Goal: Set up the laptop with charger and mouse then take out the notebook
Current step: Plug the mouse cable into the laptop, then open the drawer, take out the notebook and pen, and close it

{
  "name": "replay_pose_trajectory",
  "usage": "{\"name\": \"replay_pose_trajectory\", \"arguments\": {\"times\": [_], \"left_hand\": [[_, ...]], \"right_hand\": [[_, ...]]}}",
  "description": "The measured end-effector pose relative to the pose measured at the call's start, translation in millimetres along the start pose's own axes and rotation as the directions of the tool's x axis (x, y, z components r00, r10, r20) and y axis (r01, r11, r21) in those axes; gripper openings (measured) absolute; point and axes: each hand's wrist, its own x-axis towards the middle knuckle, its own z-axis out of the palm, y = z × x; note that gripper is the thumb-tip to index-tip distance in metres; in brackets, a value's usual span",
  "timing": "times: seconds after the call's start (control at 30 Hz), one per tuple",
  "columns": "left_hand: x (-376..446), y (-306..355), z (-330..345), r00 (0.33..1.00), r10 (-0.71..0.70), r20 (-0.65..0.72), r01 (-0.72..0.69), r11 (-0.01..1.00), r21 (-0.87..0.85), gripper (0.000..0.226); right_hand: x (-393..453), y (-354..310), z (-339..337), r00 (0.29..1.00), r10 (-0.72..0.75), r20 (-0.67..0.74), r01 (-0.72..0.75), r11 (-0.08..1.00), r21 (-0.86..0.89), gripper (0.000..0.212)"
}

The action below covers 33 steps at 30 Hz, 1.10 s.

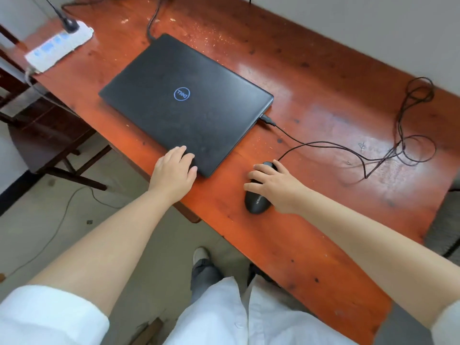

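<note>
1. In the head view, a closed black rectangular laptop (185, 103) with a blue ring logo on its lid lay flat on the reddish-orange wooden worktop (323, 100), set at an angle to the worktop's near edge.
2. The left hand (174, 170) rested palm-down on the laptop's near corner, its fingers (185, 155) spread loosely on the lid and curled over the edge; they gripped nothing that could be seen.
3. The right hand (276, 185) lay over a black oval corded mouse (257, 197) standing on the worktop just to the right of the laptop's near corner. Its fingers (258, 174) were draped across the front of the mouse, cupping it lightly rather than pinching it.
4. A thin black mouse cable (348, 150) ran from the mouse's front, looped in a loose tangle near the worktop's right side, and ended in a plug (267, 119) seated in the laptop's right edge.
5. A thicker dark charger cable (153, 23) reached the laptop's far corner from the worktop's back edge.
6. A white power strip (58, 46) sat at the far left corner of the worktop, with a black plug (69, 24) in it.
7. No notebook could be made out anywhere in the view.
8. White sleeves and a white garment filled the lower part of the view.
</note>
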Motion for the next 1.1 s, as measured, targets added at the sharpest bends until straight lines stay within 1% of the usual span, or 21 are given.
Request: {"name": "replay_pose_trajectory", "arguments": {"times": [0.1,0.2,0.3,0.37,0.43,0.5,0.6,0.7,0.77,0.83,0.9,1.0,1.1], "left_hand": [[3.4,-16.5,-4.8,1.000,0.023,0.016,-0.023,1.000,-0.011,0.039],[7.5,-33.5,-10.1,0.996,0.077,0.047,-0.077,0.997,-0.010,0.040],[6.3,-62.1,-18.9,0.984,0.148,0.103,-0.150,0.988,0.019,0.041],[4.0,-90.5,-26.3,0.971,0.192,0.145,-0.202,0.978,0.055,0.041],[0.7,-122.7,-35.8,0.960,0.211,0.183,-0.229,0.970,0.082,0.042],[-3.2,-155.9,-45.2,0.953,0.207,0.220,-0.235,0.966,0.110,0.042],[-5.0,-202.7,-55.7,0.948,0.190,0.253,-0.233,0.960,0.152,0.043],[0.1,-238.9,-60.5,0.948,0.200,0.249,-0.246,0.954,0.170,0.041],[9.3,-257.8,-62.2,0.946,0.234,0.223,-0.276,0.944,0.183,0.041],[22.3,-275.7,-64.0,0.944,0.264,0.197,-0.300,0.936,0.182,0.043],[39.2,-292.3,-65.6,0.940,0.300,0.163,-0.329,0.924,0.194,0.045],[74.0,-310.2,-72.6,0.931,0.346,0.116,-0.363,0.906,0.218,0.047],[105.6,-318.6,-81.4,0.919,0.376,0.117,-0.393,0.896,0.207,0.049]], "right_hand": [[0.2,-2.6,0.8,0.997,0.065,0.053,-0.065,0.998,0.003,0.066],[-2.0,-12.9,-1.3,0.981,0.160,0.110,-0.156,0.987,-0.043,0.065],[8.1,-34.8,-10.5,0.936,0.305,0.178,-0.285,0.950,-0.129,0.070],[26.1,-55.9,-21.9,0.887,0.416,0.202,-0.402,0.909,-0.107,0.072],[50.6,-81.9,-34.2,0.852,0.500,0.157,-0.505,0.863,-0.009,0.066],[78.8,-110.6,-42.5,0.828,0.559,0.054,-0.561,0.818,0.125,0.060],[125.2,-154.3,-48.5,0.819,0.572,-0.037,-0.541,0.793,0.280,0.052],[173.5,-187.3,-50.0,0.819,0.564,-0.102,-0.499,0.789,0.358,0.049],[206.9,-200.2,-51.3,0.798,0.583,-0.153,-0.488,0.774,0.403,0.049],[239.8,-209.9,-51.8,0.763,0.616,-0.194,-0.497,0.751,0.434,0.049],[272.6,-216.1,-52.4,0.720,0.664,-0.203,-0.530,0.714,0.458,0.049],[319.6,-217.0,-55.6,0.623,0.759,-0.189,-0.599,0.618,0.509,0.051],[345.8,-218.5,-55.2,0.527,0.833,-0.171,-0.675,0.532,0.512,0.050]]}}
